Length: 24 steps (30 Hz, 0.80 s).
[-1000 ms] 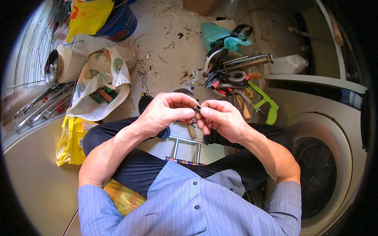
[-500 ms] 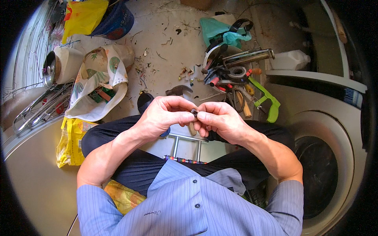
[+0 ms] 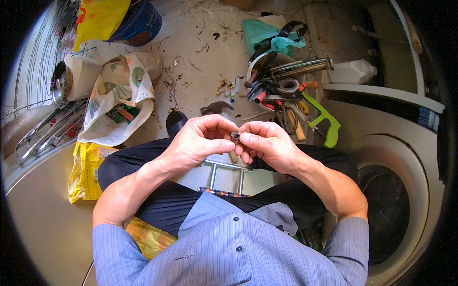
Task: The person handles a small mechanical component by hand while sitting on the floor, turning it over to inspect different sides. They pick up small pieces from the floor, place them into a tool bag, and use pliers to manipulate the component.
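Above my lap, a small dark piece [image 3: 235,136] sits at the fingertips of both hands; it is too small to name. My right hand [image 3: 269,145] pinches it between thumb and curled fingers. From the other side my left hand [image 3: 193,143] meets it with a bent index finger, its thumb resting just below. Beyond and partly under the hands lies a hammer [image 3: 217,108], its dark head showing and its wooden handle mostly covered. A metal frame with a multicoloured woven edge [image 3: 224,193] stands between my crossed legs.
On the right, a heap of tools includes a bright green handle [image 3: 329,125], a roll of tape [image 3: 288,86] and a teal bag [image 3: 272,40]. A patterned cloth bag [image 3: 121,100] and blue bucket [image 3: 140,26] stand left. Small scraps [image 3: 226,90] litter the floor.
The left thumb has eased down from the small dark piece, so more of it shows. Both hands otherwise stay nearly in place.
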{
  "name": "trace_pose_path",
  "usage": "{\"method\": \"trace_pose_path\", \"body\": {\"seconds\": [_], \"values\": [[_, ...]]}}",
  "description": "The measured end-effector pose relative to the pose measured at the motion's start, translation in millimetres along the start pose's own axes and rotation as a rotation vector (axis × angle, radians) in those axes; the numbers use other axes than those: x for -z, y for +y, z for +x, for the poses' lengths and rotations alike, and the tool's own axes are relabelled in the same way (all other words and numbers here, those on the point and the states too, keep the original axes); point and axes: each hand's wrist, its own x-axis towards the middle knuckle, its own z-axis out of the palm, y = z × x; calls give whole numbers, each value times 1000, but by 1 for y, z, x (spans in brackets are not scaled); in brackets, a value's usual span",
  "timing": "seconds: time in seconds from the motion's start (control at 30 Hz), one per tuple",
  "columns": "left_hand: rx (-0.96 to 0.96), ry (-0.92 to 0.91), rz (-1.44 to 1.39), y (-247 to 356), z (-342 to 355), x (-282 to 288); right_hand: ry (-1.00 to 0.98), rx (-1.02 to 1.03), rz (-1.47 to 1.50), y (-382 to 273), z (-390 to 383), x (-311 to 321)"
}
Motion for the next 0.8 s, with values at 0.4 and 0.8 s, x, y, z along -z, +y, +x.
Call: {"method": "trace_pose_path", "body": {"seconds": [0.4, 0.8], "values": [[22, 132, 148, -1, -1, 0, 155, 40, -158, -9, -2, -6], [23, 153, 62, 1, 0, -4, 276, 203, -352, -9, -6, -12]]}}
